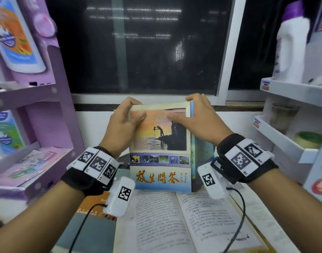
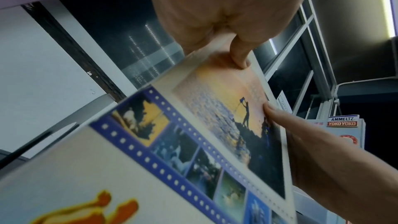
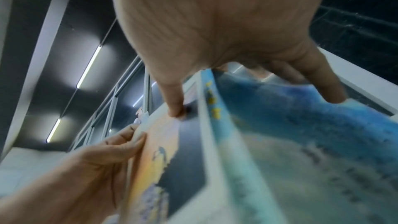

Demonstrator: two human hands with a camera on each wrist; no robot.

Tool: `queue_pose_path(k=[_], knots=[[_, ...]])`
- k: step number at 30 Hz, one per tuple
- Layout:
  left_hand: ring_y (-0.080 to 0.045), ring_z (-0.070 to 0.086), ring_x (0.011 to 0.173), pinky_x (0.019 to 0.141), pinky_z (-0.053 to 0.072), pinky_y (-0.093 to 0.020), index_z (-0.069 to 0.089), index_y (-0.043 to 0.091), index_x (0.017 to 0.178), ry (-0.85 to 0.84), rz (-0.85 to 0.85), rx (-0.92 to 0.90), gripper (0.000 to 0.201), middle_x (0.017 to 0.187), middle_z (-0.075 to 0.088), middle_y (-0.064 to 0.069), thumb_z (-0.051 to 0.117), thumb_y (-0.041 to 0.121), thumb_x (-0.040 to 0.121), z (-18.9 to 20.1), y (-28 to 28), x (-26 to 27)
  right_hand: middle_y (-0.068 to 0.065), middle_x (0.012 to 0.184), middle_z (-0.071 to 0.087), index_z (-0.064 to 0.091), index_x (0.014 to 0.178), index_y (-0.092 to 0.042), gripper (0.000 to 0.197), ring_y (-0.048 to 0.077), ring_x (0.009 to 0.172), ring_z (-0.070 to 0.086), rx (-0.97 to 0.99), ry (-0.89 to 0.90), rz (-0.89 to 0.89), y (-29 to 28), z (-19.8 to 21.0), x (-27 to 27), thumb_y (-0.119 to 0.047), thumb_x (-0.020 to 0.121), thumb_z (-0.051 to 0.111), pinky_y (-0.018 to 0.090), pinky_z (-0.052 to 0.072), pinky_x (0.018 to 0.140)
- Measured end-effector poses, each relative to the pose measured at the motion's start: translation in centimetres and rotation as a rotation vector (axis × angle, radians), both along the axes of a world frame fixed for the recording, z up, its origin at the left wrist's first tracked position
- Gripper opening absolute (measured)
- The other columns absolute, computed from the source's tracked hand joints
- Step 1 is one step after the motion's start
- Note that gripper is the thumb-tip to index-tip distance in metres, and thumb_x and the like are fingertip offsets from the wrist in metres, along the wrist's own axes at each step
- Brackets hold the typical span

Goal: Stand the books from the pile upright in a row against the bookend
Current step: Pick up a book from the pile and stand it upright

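Left hand (image 1: 122,123): fingers curled over the top left corner of the book (image 1: 159,148), thumb on its cover.
Right hand (image 1: 198,117): grips the top right corner, thumb on the cover, fingers behind.
Book: upright, its bottom edge on an open book (image 1: 189,221) lying on the tabletop.

The upright book (image 1: 160,143) hides whatever stands behind it, so no bookend can be made out beyond the hands. The fingers of the left hand (image 1: 122,125) and of the right hand (image 1: 198,119) curl over the book's top edge and out of sight. In both wrist views the cover is smeared with blur. The open book (image 1: 185,221) below the hands is cut off by the bottom edge, its print too small to read. How the upright book meets the worktop cannot be told.
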State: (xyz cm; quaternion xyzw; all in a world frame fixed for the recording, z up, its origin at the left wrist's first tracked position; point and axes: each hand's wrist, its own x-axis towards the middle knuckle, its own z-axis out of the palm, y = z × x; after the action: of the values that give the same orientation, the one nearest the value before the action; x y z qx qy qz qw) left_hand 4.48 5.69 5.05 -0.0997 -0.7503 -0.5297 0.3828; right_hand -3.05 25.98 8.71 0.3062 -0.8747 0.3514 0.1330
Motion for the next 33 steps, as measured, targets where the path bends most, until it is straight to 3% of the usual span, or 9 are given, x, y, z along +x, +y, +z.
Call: queue_pose_path(k=[4, 9, 11, 13, 17, 24, 26, 29, 33], knots=[[-0.011, 0.062, 0.083, 0.072, 0.056, -0.04, 0.053, 0.03, 0.089, 0.061, 0.011, -0.008, 0.013, 0.086, 0.062, 0.016, 0.059, 0.02, 0.094, -0.3, 0.9, 0.4, 0.005, 0.127, 0.059, 0.026, 0.141, -0.027, 0.088, 0.025, 0.105, 0.062, -0.116, -0.158, -0.005, -0.1, 0.1, 0.8, -0.068, 0.073, 0.063, 0.043, 0.052, 0.091], [-0.011, 0.063, 0.084, 0.07, 0.057, -0.035, 0.051, 0.021, 0.092, 0.032, -0.018, 0.029, 0.009, 0.092, 0.061, 0.005, 0.056, 0.015, 0.096, -0.6, 1.7, 0.4, -0.001, 0.114, 0.067, 0.037, 0.129, -0.033, 0.083, 0.021, 0.097, 0.066, -0.15, -0.12, 0.024, 0.4, -0.1, 1.1, -0.076, 0.063, 0.06, 0.049, 0.054, 0.085], [-0.01, 0.064, 0.084, 0.068, 0.057, -0.029, 0.05, 0.022, 0.092, 0.001, -0.038, 0.041, 0.009, 0.093, 0.06, 0.004, 0.054, 0.015, 0.097, -0.6, 1.9, 0.3, -0.005, 0.107, 0.068, 0.041, 0.121, -0.035, 0.075, 0.018, 0.093, 0.067, -0.154, -0.095, 0.031, 0.6, -0.3, 1.3, -0.078, 0.062, 0.058, 0.049, 0.055, 0.081], [-0.014, 0.065, 0.087, 0.068, 0.056, -0.03, 0.05, 0.023, 0.093, -0.036, -0.057, 0.045, 0.009, 0.095, 0.061, 0.002, 0.053, 0.016, 0.097, -0.6, 1.7, 0.1, -0.008, 0.101, 0.068, 0.045, 0.118, -0.034, 0.055, 0.015, 0.09, 0.067, -0.17, -0.06, 0.035, 0.7, -0.4, 1.6, -0.064, 0.076, 0.064, 0.048, 0.056, 0.078], [-0.025, 0.066, 0.096, 0.074, 0.058, -0.038, 0.049, 0.021, 0.101, -0.102, -0.106, 0.045, 0.006, 0.105, 0.062, -0.006, 0.052, 0.017, 0.098, -0.5, 1.6, -0.4, -0.011, 0.099, 0.063, 0.052, 0.117, -0.025, 0.037, 0.011, 0.092, 0.065, -0.242, 0.001, 0.104, 0.5, -0.6, 2.3, -0.04, 0.086, 0.067, 0.032, 0.058, 0.073], [-0.015, 0.067, 0.095, 0.072, 0.057, -0.025, 0.035, 0.03, 0.135, -0.137, -0.134, 0.28, 0.042, 0.117, 0.057, 0.002, 0.051, 0.017, 0.098, -0.5, 2.6, -0.7, -0.022, 0.089, 0.06, 0.055, 0.107, -0.029, 0.022, 0.001, 0.082, 0.064, -0.367, 0.048, 0.191, -0.1, -0.7, 3.1, -0.031, 0.089, 0.066, 0.024, 0.057, 0.07], [-0.015, 0.067, 0.099, 0.074, 0.056, -0.025, 0.034, 0.028, 0.139, -0.167, -0.165, 0.385, 0.049, 0.121, 0.059, 0.0, 0.055, 0.02, 0.096, -0.4, 2.4, -0.7, -0.021, 0.091, 0.061, 0.056, 0.107, -0.029, 0.02, 0.001, 0.085, 0.065, -0.402, 0.044, 0.214, 0.0, -0.6, 3.2, -0.031, 0.089, 0.066, 0.025, 0.058, 0.072], [-0.029, 0.065, 0.109, 0.085, 0.057, -0.039, 0.041, 0.016, 0.139, -0.247, -0.293, 0.455, 0.051, 0.126, 0.063, -0.013, 0.058, 0.028, 0.093, -0.2, 2.0, -0.5, -0.015, 0.096, 0.063, 0.057, 0.107, -0.028, 0.019, 0.008, 0.092, 0.066, -0.451, 0.0, 0.258, 0.2, -0.5, 3.5, -0.029, 0.09, 0.065, 0.029, 0.059, 0.075], [-0.031, 0.064, 0.103, 0.085, 0.056, -0.041, 0.048, 0.004, 0.134, -0.242, -0.336, 0.49, 0.043, 0.125, 0.061, -0.022, 0.053, 0.021, 0.094, -0.1, 1.4, -0.3, -0.008, 0.103, 0.065, 0.059, 0.112, -0.024, 0.024, 0.013, 0.096, 0.067, -0.45, -0.06, 0.291, 0.3, -0.2, 3.9, -0.028, 0.089, 0.065, 0.037, 0.059, 0.078]])
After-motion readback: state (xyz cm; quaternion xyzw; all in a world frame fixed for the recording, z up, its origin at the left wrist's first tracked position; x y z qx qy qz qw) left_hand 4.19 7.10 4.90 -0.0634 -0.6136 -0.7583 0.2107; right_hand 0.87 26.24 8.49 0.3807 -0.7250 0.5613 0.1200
